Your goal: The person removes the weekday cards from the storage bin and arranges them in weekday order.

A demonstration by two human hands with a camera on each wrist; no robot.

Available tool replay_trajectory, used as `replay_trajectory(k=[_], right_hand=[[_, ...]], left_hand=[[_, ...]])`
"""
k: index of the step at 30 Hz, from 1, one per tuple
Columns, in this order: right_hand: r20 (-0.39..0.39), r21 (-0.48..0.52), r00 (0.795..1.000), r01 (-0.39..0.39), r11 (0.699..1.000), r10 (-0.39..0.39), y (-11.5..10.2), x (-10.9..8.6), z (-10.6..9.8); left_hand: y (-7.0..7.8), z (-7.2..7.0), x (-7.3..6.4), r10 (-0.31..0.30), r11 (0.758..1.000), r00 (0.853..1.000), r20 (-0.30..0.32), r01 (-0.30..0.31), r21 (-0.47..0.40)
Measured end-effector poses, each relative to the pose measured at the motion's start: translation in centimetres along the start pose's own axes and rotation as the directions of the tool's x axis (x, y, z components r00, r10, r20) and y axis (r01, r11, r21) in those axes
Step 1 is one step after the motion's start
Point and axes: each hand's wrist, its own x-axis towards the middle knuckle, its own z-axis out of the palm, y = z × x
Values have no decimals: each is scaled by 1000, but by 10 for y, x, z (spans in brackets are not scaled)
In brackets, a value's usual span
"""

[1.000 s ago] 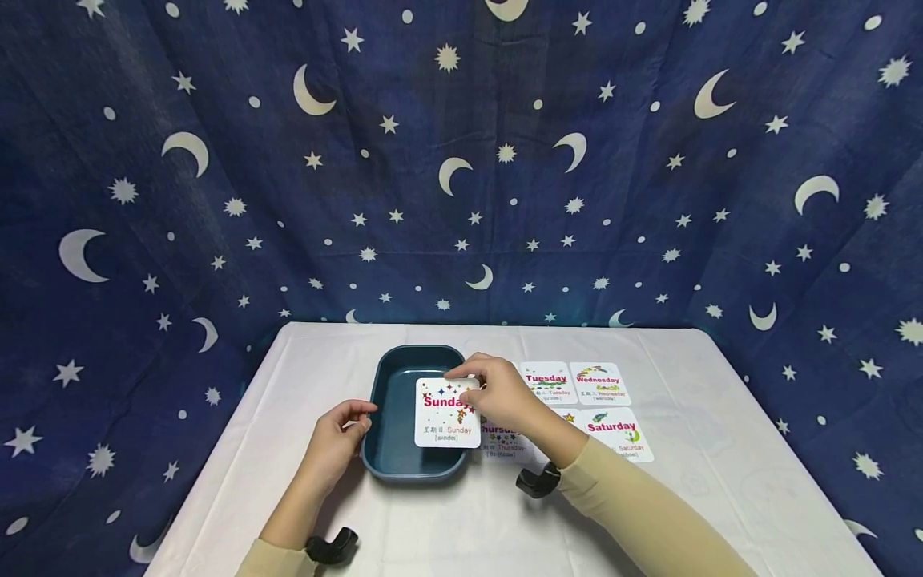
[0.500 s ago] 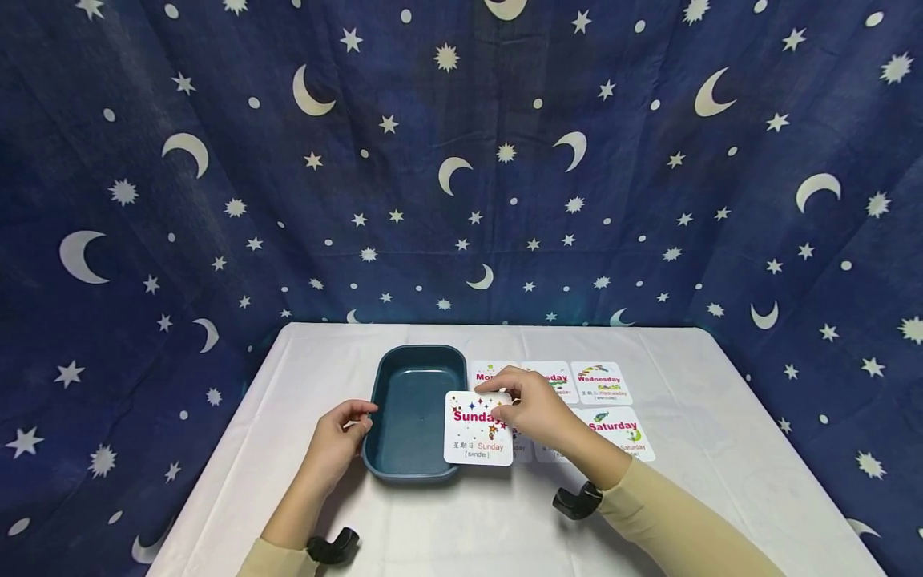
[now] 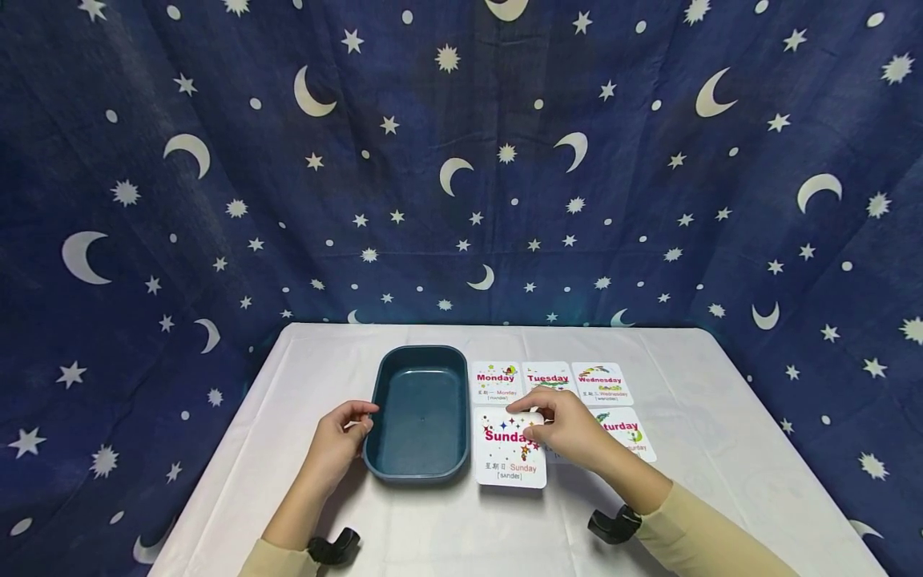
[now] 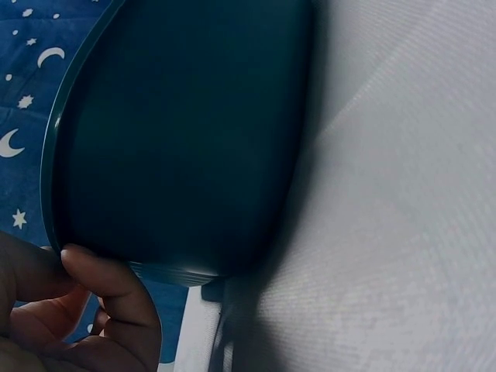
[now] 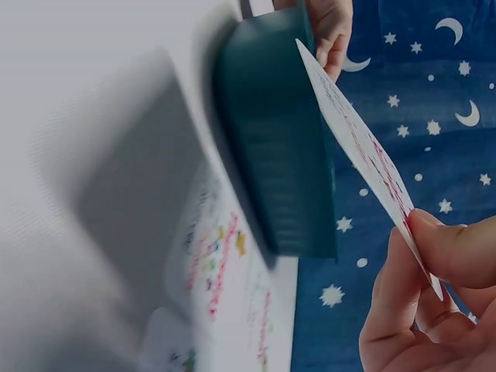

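Note:
My left hand (image 3: 339, 439) pinches the left rim of a dark teal plastic tray (image 3: 373, 457), whose inside is bare. The left wrist view shows the thumb and a finger (image 4: 112, 283) on that rim. Between thumb and fingers my right hand (image 3: 573, 429) holds a white square card (image 3: 508, 461) printed "Sunday" in pink. This card is raised and tilted, just right of the tray, overlapping the lower left of the laid-out cards. In the right wrist view, the hand (image 5: 434, 287) grips one edge of the card (image 5: 364, 147), seen nearly edge-on.
Monday (image 3: 497, 383), Tuesday (image 3: 544, 377) and Wednesday (image 3: 602, 383) cards lie in a back row beside the tray. A Saturday card (image 3: 634, 437) lies in the front row, partly behind my right hand. White cloth (image 3: 433, 529) covers the table, with a blue star-and-moon curtain (image 3: 461, 200) behind.
My right hand has carried the Sunday card from over the tray to the right and nearer to me, uncovering the tray and the Monday card. The left hand has stayed on the rim.

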Motion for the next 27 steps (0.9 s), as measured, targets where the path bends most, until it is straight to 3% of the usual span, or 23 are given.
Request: replay_trajectory(k=[9, 16, 27], right_hand=[[36, -28, 998, -52, 998, 53, 19, -9, 5], [72, -53, 996, -45, 998, 49, 25, -14, 20], [39, -79, 993, -109, 991, 113, 30, -21, 37]], left_hand=[[0, 1, 0, 3, 1000, 1000, -2, -3, 8], [-1, 2, 0, 4, 1000, 1000, -6, -4, 11], [-1, 2, 1, 0, 1000, 1000, -6, 0, 8]])
